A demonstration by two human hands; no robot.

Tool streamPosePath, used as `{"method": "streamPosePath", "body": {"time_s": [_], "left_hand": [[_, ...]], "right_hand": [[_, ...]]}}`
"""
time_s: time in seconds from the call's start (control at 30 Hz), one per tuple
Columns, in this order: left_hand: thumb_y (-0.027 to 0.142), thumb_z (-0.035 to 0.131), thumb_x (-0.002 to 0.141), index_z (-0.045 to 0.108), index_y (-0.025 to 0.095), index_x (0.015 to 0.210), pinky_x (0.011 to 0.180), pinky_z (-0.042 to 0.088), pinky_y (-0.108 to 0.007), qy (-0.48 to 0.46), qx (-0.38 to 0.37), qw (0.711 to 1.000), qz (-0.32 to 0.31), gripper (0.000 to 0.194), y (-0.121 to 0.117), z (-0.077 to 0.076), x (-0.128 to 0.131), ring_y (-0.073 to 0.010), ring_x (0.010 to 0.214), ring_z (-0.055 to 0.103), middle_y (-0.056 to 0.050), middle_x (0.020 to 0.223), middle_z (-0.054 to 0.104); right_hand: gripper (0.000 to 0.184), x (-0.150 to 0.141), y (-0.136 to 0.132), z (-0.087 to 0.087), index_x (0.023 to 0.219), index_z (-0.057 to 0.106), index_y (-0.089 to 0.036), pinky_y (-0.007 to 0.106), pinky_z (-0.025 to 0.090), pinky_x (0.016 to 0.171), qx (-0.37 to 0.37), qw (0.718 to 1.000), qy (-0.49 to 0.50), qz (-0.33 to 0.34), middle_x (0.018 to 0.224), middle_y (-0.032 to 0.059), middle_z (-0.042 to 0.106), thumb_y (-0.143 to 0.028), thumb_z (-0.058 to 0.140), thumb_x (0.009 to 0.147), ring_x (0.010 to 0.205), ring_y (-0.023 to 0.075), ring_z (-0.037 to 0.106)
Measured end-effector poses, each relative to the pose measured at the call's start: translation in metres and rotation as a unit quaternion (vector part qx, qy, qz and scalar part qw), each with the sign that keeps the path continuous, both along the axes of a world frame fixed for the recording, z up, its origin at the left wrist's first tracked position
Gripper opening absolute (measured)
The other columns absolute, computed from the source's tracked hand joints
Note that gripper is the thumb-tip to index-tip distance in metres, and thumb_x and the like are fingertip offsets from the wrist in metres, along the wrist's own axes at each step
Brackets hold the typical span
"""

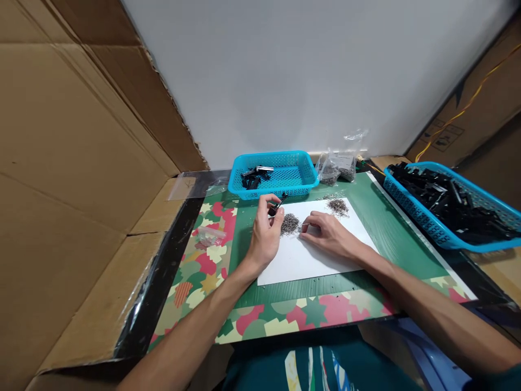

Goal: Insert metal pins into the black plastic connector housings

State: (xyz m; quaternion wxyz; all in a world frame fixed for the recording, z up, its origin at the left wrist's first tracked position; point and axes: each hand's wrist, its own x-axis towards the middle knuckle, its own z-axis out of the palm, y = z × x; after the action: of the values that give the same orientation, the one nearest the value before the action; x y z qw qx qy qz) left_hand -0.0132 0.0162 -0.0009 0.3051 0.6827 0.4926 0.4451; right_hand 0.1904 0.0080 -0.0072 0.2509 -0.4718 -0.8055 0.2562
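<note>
White sheet point(309, 267) as landmark: left hand point(265, 233) at its left edge, fingers closed on a small black part point(273, 210) held above its far left corner. Right hand point(329, 233) over its middle, fingertips narrow beside a grey pile of metal bits point(290, 223), cannot tell whether gripping one. Brownish pile point(337, 207) at its far right corner; blue basket point(291, 175) beyond its far edge.

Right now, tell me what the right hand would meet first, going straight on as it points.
Most likely the grey pile of small metal pieces, just beyond the fingertips of the right hand; whether they touch its edge is unclear.
</note>
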Motion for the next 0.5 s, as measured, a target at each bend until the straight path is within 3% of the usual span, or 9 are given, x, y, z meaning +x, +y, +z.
{"method": "streamPosePath", "body": {"time_s": [0.17,0.33,0.5], "left_hand": [[0.02,0.052,0.096,0.052,0.021,0.094,0.058,0.038,-0.024,-0.082,-0.029,0.995,-0.045,0.003,-0.003,0.005,0.004,-0.0094,0.062,0.043,0.002,0.086,0.051],[0.021,0.057,0.093,0.055,0.02,0.094,0.06,0.038,-0.025,-0.091,-0.053,0.993,-0.062,0.003,-0.008,0.008,0.006,-0.0092,0.063,0.048,0.003,0.085,0.053],[0.021,0.06,0.091,0.06,0.02,0.092,0.067,0.043,-0.026,-0.078,-0.066,0.992,-0.075,0.002,-0.008,0.011,0.005,-0.012,0.071,0.054,0.002,0.088,0.059]], "right_hand": [[0.007,-0.003,-0.002,-0.004,0.088,0.074,-0.019,0.031,0.04,0.072,-0.007,0.999,0.015,-0.028,0.089,0.0048,0.068,-0.025,0.073,0.092,0.08,0.0185,0.059],[0.006,0.003,0.002,-0.005,0.088,0.077,-0.018,0.029,0.037,0.066,-0.041,0.999,0.019,-0.015,0.082,0.0028,0.069,-0.02,0.072,0.09,0.071,0.016,0.057],[0.009,0.009,0.006,-0.009,0.088,0.078,-0.018,0.028,0.036,0.064,-0.033,0.999,0.026,-0.007,0.08,0.0027,0.07,-0.027,0.077,0.087,0.067,0.0151,0.054]]}}
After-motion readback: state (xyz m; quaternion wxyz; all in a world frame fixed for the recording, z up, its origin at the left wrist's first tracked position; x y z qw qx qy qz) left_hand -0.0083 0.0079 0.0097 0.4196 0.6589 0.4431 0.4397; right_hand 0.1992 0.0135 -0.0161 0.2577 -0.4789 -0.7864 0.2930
